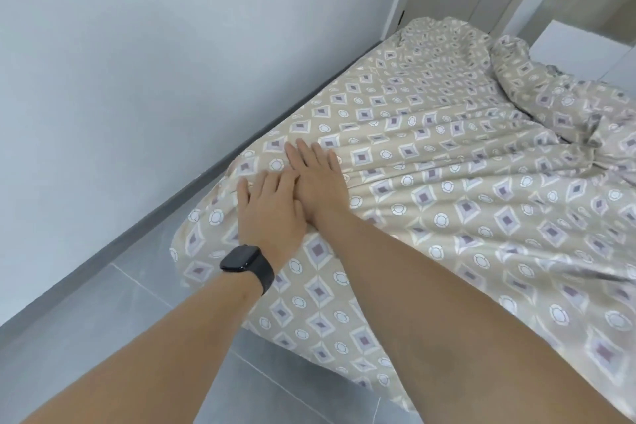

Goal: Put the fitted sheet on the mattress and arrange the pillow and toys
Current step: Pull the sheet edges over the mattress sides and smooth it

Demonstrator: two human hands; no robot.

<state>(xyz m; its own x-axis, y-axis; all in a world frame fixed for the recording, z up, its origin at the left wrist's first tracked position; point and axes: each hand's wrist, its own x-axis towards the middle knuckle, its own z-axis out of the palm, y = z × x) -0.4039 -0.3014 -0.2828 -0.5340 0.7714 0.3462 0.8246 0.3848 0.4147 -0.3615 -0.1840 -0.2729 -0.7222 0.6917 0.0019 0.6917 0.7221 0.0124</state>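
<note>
Grey floor tiles lie nearest, beside the bed. The left hand, with a black smartwatch on its wrist, and the right hand press flat, fingers straight, side by side and touching, on the beige fitted sheet with purple diamonds and white circles. The sheet covers the mattress, wrinkled, bunching at the far right. Beyond stands a pale wall.

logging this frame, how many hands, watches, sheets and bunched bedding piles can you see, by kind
hands: 2, left hand and right hand, both flat on the sheet
watches: 1, black watch on the left wrist
sheets: 1, patterned sheet
bunched bedding piles: 1, far right
total: 5
</note>
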